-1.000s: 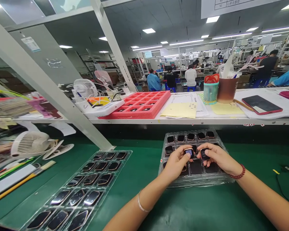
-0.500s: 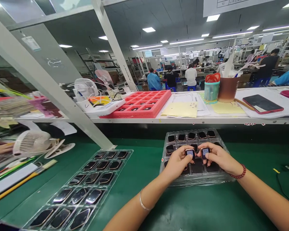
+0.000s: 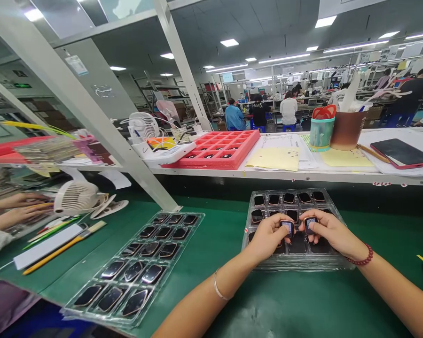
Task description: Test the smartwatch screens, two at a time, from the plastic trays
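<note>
My left hand (image 3: 270, 235) pinches a small square smartwatch (image 3: 286, 227) whose lit screen shows a QR-like code. A second smartwatch (image 3: 310, 224), its screen lit the same way, is gripped between the thumb and fingers of my right hand (image 3: 329, 230). Both hands hover close together over a stack of clear plastic trays (image 3: 303, 263). Dark-screened watches fill compartments of the top tray, partly hidden by my hands. On the left lies another clear tray (image 3: 193, 244) with rows of dark watches, apart from both hands.
A white shelf (image 3: 211, 174) crosses behind the trays, holding a red foam tray (image 3: 229, 162), a teal cup (image 3: 320, 136), a brown cup (image 3: 347, 134) and a phone (image 3: 403, 152). At left are a fan (image 3: 75, 197), a brush (image 3: 65, 247) and a co-worker's hands (image 3: 26, 210).
The view has swung left, so the scene sits further right and more of the co-worker's side shows. My hands keep hold of both watches, which are slightly further apart.
</note>
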`<state>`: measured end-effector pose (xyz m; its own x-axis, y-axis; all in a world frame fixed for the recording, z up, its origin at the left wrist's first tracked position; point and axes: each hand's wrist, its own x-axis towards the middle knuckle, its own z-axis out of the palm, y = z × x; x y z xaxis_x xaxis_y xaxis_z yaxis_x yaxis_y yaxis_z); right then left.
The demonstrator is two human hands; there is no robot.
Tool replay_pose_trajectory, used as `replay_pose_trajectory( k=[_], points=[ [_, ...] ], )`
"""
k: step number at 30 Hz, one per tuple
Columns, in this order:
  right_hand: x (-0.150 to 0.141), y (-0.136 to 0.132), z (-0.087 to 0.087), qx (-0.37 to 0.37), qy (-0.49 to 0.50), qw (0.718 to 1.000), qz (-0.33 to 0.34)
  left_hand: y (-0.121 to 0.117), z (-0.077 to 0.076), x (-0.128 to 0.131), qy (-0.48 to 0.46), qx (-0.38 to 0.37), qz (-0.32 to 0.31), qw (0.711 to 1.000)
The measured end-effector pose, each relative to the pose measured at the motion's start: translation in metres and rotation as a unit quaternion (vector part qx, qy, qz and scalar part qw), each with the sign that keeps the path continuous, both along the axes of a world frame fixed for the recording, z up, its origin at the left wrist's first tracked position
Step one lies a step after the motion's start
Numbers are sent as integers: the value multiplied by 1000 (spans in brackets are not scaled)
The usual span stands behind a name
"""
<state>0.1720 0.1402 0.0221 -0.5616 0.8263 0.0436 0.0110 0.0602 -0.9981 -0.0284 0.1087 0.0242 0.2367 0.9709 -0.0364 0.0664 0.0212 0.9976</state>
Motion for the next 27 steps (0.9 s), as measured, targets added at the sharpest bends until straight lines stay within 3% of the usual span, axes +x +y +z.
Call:
replay_pose_trajectory(
  k=[27],
  points=[
    [1, 1, -2, -12, 10, 1000, 7, -1, 1, 0, 9, 8, -2, 1000]
  ],
)
